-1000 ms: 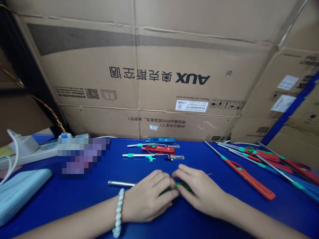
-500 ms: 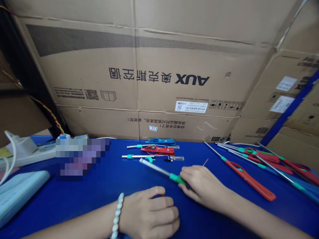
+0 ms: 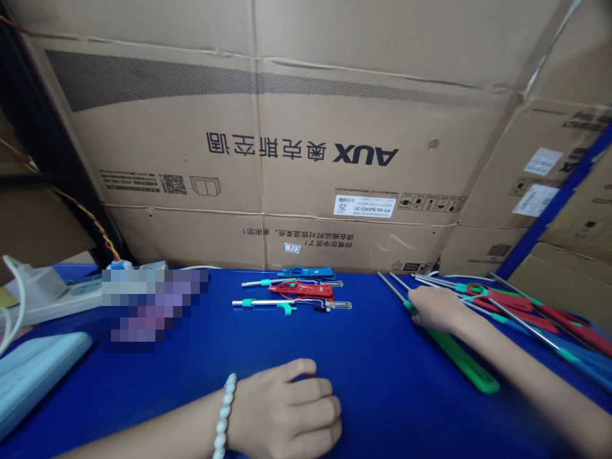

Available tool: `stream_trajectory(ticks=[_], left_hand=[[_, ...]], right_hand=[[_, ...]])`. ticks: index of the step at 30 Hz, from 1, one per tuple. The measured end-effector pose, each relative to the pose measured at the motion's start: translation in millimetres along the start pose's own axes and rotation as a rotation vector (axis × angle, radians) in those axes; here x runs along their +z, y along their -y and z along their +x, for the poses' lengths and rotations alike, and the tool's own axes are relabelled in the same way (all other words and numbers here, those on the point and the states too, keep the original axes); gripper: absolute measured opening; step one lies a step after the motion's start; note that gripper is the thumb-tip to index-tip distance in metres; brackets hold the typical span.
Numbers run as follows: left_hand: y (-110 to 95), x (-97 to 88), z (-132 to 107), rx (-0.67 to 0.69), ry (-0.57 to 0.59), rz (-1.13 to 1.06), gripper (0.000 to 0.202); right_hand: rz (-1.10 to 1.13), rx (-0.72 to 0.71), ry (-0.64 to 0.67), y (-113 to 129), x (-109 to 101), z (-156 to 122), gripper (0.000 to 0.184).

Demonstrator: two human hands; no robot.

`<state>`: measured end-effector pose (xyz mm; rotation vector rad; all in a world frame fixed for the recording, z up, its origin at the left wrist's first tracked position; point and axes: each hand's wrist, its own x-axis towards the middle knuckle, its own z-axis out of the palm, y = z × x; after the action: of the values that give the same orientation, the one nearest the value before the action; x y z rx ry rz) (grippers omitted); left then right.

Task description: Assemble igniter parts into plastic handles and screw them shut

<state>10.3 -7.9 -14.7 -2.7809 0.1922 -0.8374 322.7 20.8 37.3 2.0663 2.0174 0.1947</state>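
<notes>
right fingers (image 3: 419,305) gripping green gas lighter (image 3: 466,361); left fingers (image 3: 321,408) curled, contents hidden; skewed release could knock piled lighters (image 3: 519,301) toward tabletop (image 3: 382,389) right edge.

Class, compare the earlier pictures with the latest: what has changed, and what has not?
The right hand carried the green lighter rightward and still holds it. The left hand let go and drew back. The red handle and blue handle stayed put.
</notes>
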Motion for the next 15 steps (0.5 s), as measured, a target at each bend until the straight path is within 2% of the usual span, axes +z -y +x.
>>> stream_trajectory(ticks=[8,12,15], left_hand=[[1.7,-0.1,3.1,-0.039,0.009,-0.009,0.030],[4.5,0.1,2.2,-0.101,0.040,-0.021,0.027],[9.4,0.6,0.2,-0.187,0.095,-0.047,0.023]], right_hand=[[-0.063,0.053,0.045,-6.0,2.5,4.2,0.014],[-0.060,0.060,0.006,-9.0,-0.6,4.1,0.011],[-0.041,0.018,-0.064,1.1,-4.1,0.3,0.013]])
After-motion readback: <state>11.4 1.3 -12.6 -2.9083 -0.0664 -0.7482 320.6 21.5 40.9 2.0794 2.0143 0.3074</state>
